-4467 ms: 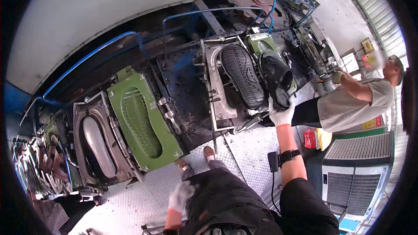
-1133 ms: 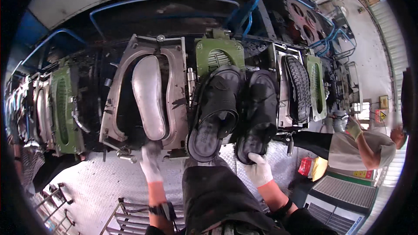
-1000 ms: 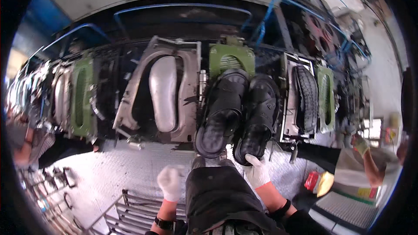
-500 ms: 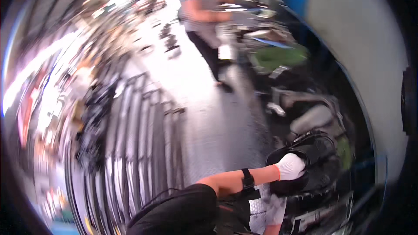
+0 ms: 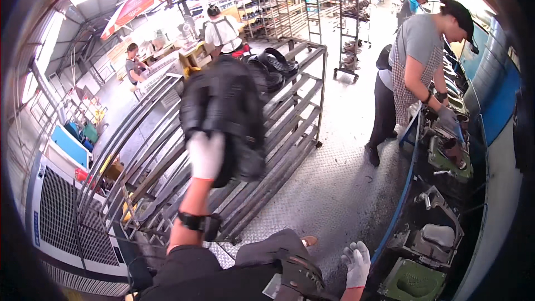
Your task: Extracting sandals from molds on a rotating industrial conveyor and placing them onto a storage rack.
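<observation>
My left hand (image 5: 205,156), in a white glove, is raised over the metal rack and closed on black sandals (image 5: 231,111). They are smeared by motion, and I cannot tell how many there are. More black sandals (image 5: 276,62) lie on the rack's top level, just beyond the held ones. Low on the right, my right hand (image 5: 356,265), also gloved in white, is open with its fingers apart and holds nothing. Closest to it is the mould line, where a green mould (image 5: 412,281) and a grey metal mould part (image 5: 437,236) sit.
The barred metal rack (image 5: 295,134) fills the middle left. A co-worker (image 5: 415,61) in a checked apron works at the moulds on the right. Behind stands a wheeled shoe rack (image 5: 350,36). At lower left is a large grilled unit (image 5: 67,212). Other people are farther back.
My view has swung left. My left hand has gone from the moulds on the right to above the rack, carrying the black sandals. The right hand stays low.
</observation>
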Demonstrator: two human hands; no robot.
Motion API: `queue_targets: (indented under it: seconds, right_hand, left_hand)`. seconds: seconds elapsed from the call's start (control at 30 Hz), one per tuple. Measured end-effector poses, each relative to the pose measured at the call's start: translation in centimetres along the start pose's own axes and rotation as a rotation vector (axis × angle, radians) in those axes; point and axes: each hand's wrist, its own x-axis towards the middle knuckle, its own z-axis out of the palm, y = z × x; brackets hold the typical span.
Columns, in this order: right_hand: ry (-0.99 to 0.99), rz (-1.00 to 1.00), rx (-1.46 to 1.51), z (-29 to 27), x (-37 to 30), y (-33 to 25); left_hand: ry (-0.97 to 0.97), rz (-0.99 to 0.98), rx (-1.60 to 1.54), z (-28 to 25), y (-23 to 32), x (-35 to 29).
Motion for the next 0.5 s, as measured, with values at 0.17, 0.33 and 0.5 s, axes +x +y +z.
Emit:
queue_targets:
  seconds: [0.17, 0.33, 0.5]
  right_hand:
    - [-0.105, -0.025, -0.194, 4.7, 1.1, 0.3]
    - [-0.174, 0.133, -0.082, 6.7, -0.5, 3.2]
    - [-0.055, 0.119, 0.053, 3.4, -2.3, 6.1]
  left_hand:
    - [-0.291, 0.053, 0.803, -9.2, -12.5, 3.2]
    - [-0.345, -0.220, 0.297, -17.3, -35.1, 6.2]
    - [-0.681, 0.066, 0.938, -10.6, -8.5, 4.8]
